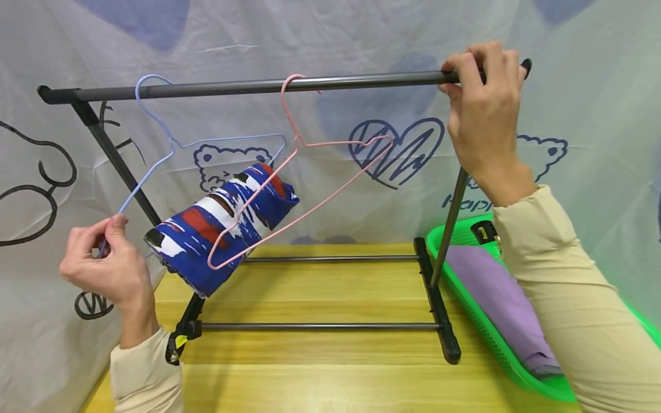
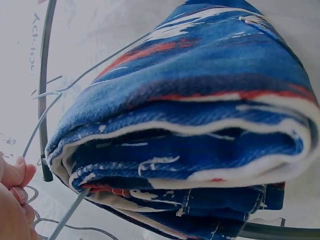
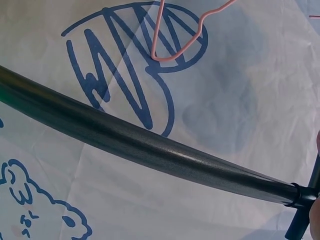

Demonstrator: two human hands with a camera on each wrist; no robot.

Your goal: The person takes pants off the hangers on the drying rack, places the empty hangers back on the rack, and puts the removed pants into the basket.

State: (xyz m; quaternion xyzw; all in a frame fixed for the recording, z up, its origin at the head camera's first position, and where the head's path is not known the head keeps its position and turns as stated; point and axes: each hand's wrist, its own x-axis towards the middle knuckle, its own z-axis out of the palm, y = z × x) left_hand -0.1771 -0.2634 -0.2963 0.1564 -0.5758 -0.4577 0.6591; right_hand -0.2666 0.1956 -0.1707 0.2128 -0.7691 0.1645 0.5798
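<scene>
My left hand [image 1: 111, 258] pinches the lower left corner of a light blue wire hanger [image 1: 172, 142], whose hook is over the top bar [image 1: 232, 87] of a dark metal garment rack. A folded blue garment [image 1: 206, 223], patterned in white, red and black, hangs tilted over that hanger's lower wire. In the left wrist view its thick folded layers [image 2: 185, 120] fill the middle, with the hanger wire [image 2: 70, 214] emerging below them. My right hand [image 1: 485, 109] grips the top bar near its right end. An unloaded pink hanger [image 1: 298, 137] hangs from the bar, overlapping the garment in the head view.
The rack's feet [image 1: 444, 327] stand on a yellow wood-grain table [image 1: 320, 384]. At the right, a green basket [image 1: 477, 327] holds a folded purple cloth [image 1: 498, 304]. Behind the rack hangs a pale curtain [image 1: 330, 34] with blue heart and bear drawings.
</scene>
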